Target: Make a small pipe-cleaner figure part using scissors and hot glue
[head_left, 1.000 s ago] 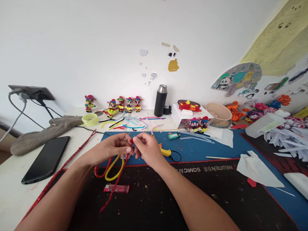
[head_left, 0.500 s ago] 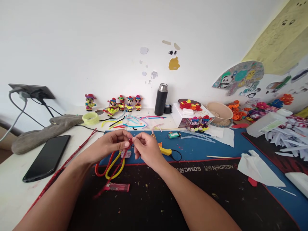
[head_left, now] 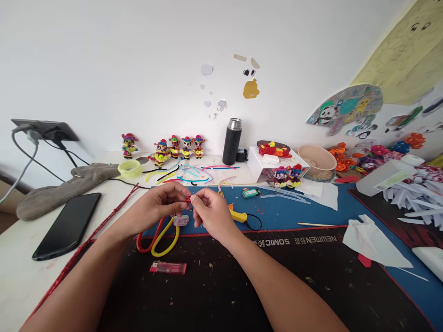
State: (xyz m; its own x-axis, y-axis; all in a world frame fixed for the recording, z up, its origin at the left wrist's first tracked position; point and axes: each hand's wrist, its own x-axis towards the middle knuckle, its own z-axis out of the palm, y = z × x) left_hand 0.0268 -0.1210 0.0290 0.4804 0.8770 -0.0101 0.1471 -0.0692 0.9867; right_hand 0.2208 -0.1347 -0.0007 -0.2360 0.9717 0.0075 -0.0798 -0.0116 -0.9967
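Between my two hands is a small piece of red cord (head_left: 188,199), mostly covered by fingers. My left hand (head_left: 169,203) pinches it from the left, its fingers curled round. My right hand (head_left: 209,210) closes thumb and forefinger on its right side. Just below the hands lie scissors with red and yellow handles (head_left: 165,237) and a small pale purple block (head_left: 181,221). A pink lighter (head_left: 168,268) rests nearer on the black mat (head_left: 207,299).
A black phone (head_left: 67,226) and long red cords (head_left: 116,212) lie at the left. Small figures (head_left: 161,153) and a black flask (head_left: 232,142) stand behind. A yellow-handled tool (head_left: 238,216), white box (head_left: 254,166) and torn white paper (head_left: 372,242) are to the right.
The red strand that hung down from my hands over the scissors to the lighter no longer shows there. Both hands have stayed in nearly the same place.
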